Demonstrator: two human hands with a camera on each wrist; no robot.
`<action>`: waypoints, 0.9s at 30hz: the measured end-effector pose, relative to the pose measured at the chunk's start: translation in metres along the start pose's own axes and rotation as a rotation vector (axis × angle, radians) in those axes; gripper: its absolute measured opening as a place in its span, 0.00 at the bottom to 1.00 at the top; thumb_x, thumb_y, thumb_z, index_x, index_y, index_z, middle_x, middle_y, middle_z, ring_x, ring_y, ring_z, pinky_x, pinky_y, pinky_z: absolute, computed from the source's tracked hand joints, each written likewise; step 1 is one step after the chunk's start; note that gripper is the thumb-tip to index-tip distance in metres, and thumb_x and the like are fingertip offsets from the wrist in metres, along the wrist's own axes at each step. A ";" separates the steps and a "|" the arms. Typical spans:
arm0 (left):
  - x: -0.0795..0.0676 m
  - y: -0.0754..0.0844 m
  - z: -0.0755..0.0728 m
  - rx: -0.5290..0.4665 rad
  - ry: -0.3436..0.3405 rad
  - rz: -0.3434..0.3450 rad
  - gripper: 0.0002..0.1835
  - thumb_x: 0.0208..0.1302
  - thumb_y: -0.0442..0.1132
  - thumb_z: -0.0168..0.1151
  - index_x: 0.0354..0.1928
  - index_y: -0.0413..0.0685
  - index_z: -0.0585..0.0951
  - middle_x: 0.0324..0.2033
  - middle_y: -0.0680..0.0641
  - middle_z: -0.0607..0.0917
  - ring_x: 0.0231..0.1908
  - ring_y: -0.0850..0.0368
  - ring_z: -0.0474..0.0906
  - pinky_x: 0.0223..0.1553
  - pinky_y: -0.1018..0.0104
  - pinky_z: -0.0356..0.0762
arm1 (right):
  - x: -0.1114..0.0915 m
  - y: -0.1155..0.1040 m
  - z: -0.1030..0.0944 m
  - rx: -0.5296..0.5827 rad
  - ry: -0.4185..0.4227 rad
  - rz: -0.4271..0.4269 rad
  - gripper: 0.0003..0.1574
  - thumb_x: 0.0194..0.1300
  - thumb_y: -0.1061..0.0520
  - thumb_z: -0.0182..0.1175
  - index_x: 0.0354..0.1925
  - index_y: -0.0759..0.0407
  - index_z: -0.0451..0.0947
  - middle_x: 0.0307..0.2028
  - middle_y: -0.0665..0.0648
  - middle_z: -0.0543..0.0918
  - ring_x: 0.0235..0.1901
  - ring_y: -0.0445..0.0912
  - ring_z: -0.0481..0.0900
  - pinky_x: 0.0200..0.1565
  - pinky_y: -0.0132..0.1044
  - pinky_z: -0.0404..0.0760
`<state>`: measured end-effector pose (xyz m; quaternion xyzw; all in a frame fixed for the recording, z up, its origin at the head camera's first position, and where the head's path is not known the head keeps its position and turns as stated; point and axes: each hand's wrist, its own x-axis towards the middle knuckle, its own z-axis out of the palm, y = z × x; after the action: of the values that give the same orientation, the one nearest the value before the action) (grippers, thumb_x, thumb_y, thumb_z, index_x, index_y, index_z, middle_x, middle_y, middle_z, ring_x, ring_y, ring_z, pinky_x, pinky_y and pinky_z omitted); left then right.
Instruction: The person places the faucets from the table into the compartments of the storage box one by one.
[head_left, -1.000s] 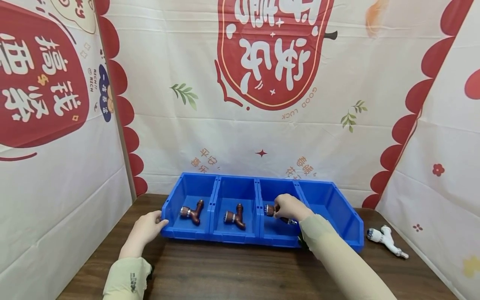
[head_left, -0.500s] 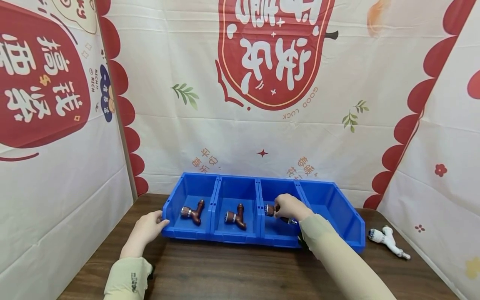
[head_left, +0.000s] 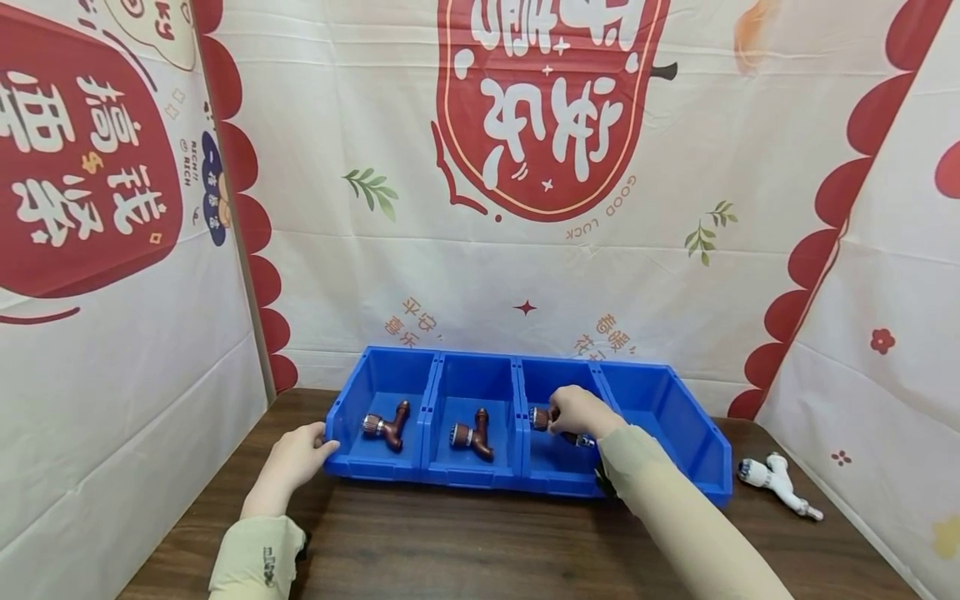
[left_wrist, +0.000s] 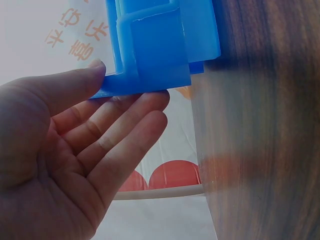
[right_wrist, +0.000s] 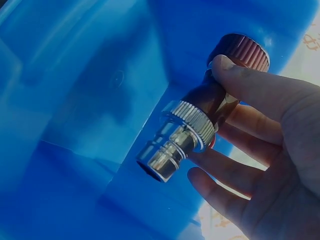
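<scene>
A four-part blue storage bin (head_left: pixel 472 477) stands on the table. My left hand (head_left: pixel 291 462) holds its left end wall, thumb at the rim (left_wrist: pixel 111 84) and fingers against the outside. In the third compartment from the left, my right hand (head_left: pixel 583 412) pinches a dark brown tap (right_wrist: pixel 207 97) between thumb and fingers. The tap has a ribbed knob (right_wrist: pixel 242 52) and a silver threaded hose end (right_wrist: pixel 167 150) that points down. A brown tap (head_left: pixel 386 427) lies in the leftmost compartment, and another brown tap (head_left: pixel 474 435) in the second.
To the right of the bin a white tap (head_left: pixel 780 485) lies on the brown wooden table (head_left: pixel 450 542). Printed cloth (head_left: pixel 480 275) hangs behind and along both sides. The bin's dividers (head_left: pixel 517 417) rise on the left of my right hand.
Both hands stay in place. The silver end of the tap in my right hand shifts very slightly up, and the whole head view drifts a little.
</scene>
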<state>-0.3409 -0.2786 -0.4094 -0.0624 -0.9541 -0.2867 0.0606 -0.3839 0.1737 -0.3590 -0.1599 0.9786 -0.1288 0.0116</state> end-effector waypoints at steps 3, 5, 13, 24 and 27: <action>0.000 0.000 0.001 0.001 0.001 0.000 0.16 0.67 0.41 0.61 0.47 0.33 0.78 0.32 0.42 0.83 0.29 0.51 0.77 0.35 0.50 0.80 | 0.001 0.001 -0.001 0.010 0.002 -0.002 0.13 0.53 0.60 0.73 0.20 0.57 0.77 0.18 0.51 0.74 0.19 0.43 0.68 0.25 0.37 0.69; 0.000 0.000 0.001 0.000 0.001 -0.009 0.16 0.67 0.41 0.61 0.48 0.33 0.78 0.33 0.41 0.83 0.30 0.50 0.77 0.36 0.50 0.80 | 0.002 0.001 -0.002 0.011 0.004 -0.004 0.13 0.53 0.60 0.73 0.20 0.57 0.77 0.18 0.51 0.74 0.19 0.43 0.68 0.25 0.37 0.68; -0.001 0.001 0.000 0.005 -0.003 -0.006 0.19 0.67 0.40 0.61 0.51 0.31 0.77 0.35 0.39 0.84 0.32 0.49 0.79 0.39 0.46 0.80 | 0.005 0.000 -0.006 -0.002 0.008 -0.013 0.14 0.54 0.60 0.72 0.21 0.58 0.76 0.19 0.52 0.74 0.19 0.44 0.69 0.25 0.37 0.69; -0.002 0.003 0.000 0.009 0.000 -0.014 0.22 0.67 0.40 0.61 0.55 0.29 0.75 0.40 0.34 0.83 0.38 0.43 0.81 0.42 0.43 0.79 | 0.008 0.005 -0.002 0.013 0.004 -0.011 0.15 0.54 0.60 0.72 0.20 0.58 0.76 0.18 0.51 0.72 0.19 0.44 0.67 0.25 0.36 0.67; -0.002 0.002 0.000 0.006 -0.001 -0.020 0.22 0.68 0.40 0.61 0.56 0.30 0.75 0.40 0.34 0.83 0.38 0.43 0.81 0.42 0.43 0.79 | 0.007 0.006 0.000 0.029 0.001 -0.010 0.14 0.54 0.60 0.72 0.20 0.58 0.76 0.18 0.51 0.72 0.18 0.43 0.67 0.24 0.36 0.67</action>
<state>-0.3387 -0.2769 -0.4080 -0.0530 -0.9556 -0.2842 0.0574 -0.3928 0.1771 -0.3602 -0.1646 0.9758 -0.1432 0.0126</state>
